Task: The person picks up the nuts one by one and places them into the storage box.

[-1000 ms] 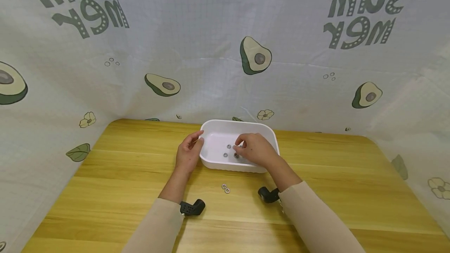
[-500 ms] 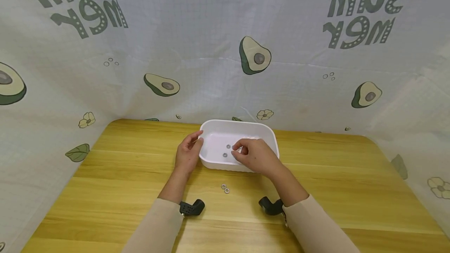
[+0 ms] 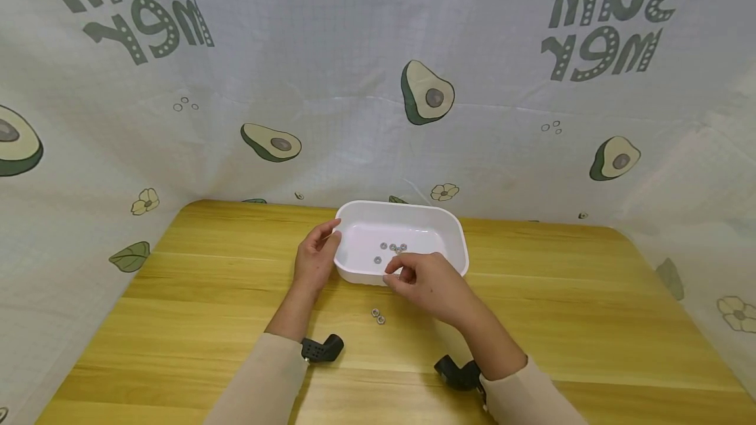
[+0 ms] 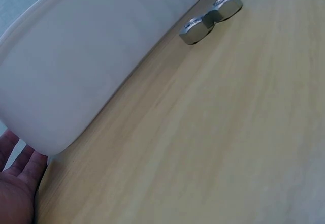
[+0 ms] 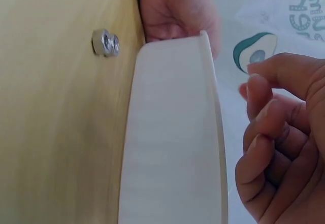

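A white tray (image 3: 360, 277) holds several metal nuts (image 3: 378, 260) on its floor. My left hand (image 3: 315, 258) touches the tray's left end, with thumb and fingers against the outer wall. Over the tray's front rim, my right hand (image 3: 434, 286) hovers with fingers loosely curled and thumb close to the index fingertip. In the right wrist view, no object shows at these fingertips (image 5: 258, 84). Two more metal nuts (image 3: 378, 316) lie touching each other on the table in front of the tray. The left wrist view shows these two nuts (image 4: 212, 18) beside the tray wall.
The wooden table (image 3: 236, 320) reaches back to a white curtain (image 3: 354, 84) printed with avocados. Each wrist carries a black camera mount, the left mount (image 3: 323, 349) and the right mount (image 3: 457, 374).
My right hand has drawn back from above the nuts inside the tray to its front rim, uncovering several of them. My left hand and the two nuts on the table have stayed put.
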A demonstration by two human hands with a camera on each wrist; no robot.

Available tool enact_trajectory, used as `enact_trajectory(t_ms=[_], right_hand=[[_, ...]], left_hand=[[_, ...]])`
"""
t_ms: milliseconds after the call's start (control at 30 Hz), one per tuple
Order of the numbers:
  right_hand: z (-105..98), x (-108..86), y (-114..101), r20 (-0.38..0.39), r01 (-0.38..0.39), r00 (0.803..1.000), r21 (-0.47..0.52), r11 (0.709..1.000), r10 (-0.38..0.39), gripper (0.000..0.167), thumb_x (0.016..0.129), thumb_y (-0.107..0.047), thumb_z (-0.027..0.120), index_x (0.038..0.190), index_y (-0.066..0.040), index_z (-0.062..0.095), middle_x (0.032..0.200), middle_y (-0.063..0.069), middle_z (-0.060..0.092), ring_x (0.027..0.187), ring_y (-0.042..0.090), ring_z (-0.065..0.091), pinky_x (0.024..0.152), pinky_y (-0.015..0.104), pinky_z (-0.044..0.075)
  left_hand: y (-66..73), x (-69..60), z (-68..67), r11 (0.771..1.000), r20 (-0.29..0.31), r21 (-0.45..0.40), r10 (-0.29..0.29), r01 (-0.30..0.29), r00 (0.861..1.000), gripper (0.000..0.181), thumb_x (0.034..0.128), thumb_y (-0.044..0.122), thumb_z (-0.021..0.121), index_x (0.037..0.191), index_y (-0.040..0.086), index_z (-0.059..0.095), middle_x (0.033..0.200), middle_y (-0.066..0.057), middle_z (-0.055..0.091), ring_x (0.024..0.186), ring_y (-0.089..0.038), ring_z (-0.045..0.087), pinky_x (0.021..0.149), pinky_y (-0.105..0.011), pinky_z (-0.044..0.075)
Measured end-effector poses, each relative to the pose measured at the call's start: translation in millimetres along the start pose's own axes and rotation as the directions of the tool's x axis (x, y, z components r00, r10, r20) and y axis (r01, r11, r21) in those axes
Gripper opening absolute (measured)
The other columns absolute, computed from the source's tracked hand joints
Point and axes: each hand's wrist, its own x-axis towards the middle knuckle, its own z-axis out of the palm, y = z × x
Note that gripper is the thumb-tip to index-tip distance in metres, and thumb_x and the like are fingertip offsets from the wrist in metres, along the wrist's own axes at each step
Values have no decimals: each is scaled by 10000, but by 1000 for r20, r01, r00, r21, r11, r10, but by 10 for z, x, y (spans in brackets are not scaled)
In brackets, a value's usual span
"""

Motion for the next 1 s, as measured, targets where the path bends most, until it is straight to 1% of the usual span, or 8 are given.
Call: enact_trajectory(t_ms=[133,200,333,467,600,800,1000], right_hand=[[61,-73,-22,60,21,998,-6,1000,-21,38,917,-191,736,892,-164,729,656,-111,579,571,37,488,540,201,433],[97,-93,-29,97,21,995,-19,1000,-19,35,907,-191,746,896,-161,731,654,-118,579,574,36,495,548,201,437],[164,-119,-24,162,-7,987,-46,999,14,78,889,-215,763,924,-153,730,658,-122,596,580,55,521,558,214,442],[231,-135,21,207,-31,977,-54,998,42,106,880,-219,771,954,-157,728,701,-113,615,638,73,550,609,233,466],[289,-133,82,217,-21,976,-56,998,32,94,872,-205,769,949,-165,732,727,-113,619,683,72,558,653,240,481],[367,-131,137,204,28,979,-86,996,-10,65,854,-174,772,903,-178,729,711,-131,608,668,34,535,640,216,467],[409,-137,140,200,55,979,-116,992,-31,60,855,-173,778,864,-179,720,699,-137,607,653,8,520,623,204,458]], left_hand=[[0,-5,1,1000,1,3,2,-2,1000,345,995,293,614,1319,197,682,1476,-56,574,1349,-271,568,1122,-442,494],[-2,-8,-1,1000,0,5,8,-8,1000,347,998,284,610,1325,191,679,1479,-65,572,1347,-280,569,1118,-453,497],[-5,-15,-3,1000,-6,12,13,-13,1000,345,1002,276,607,1330,193,676,1473,-72,575,1339,-288,573,1108,-463,505],[-9,-15,-2,1000,-6,16,12,-12,1000,341,1004,272,609,1328,195,678,1465,-71,581,1332,-286,575,1108,-462,506],[-18,0,1,1000,-5,13,23,-23,1000,344,1005,262,609,1332,180,677,1469,-82,580,1330,-291,578,1109,-467,504],[-27,14,-2,1000,4,15,21,-22,1000,352,1008,276,603,1341,183,670,1483,-82,567,1340,-292,569,1119,-469,495],[-29,6,-8,1000,8,14,20,-20,1000,356,1009,282,600,1345,183,667,1489,-86,560,1345,-297,565,1119,-474,495]])
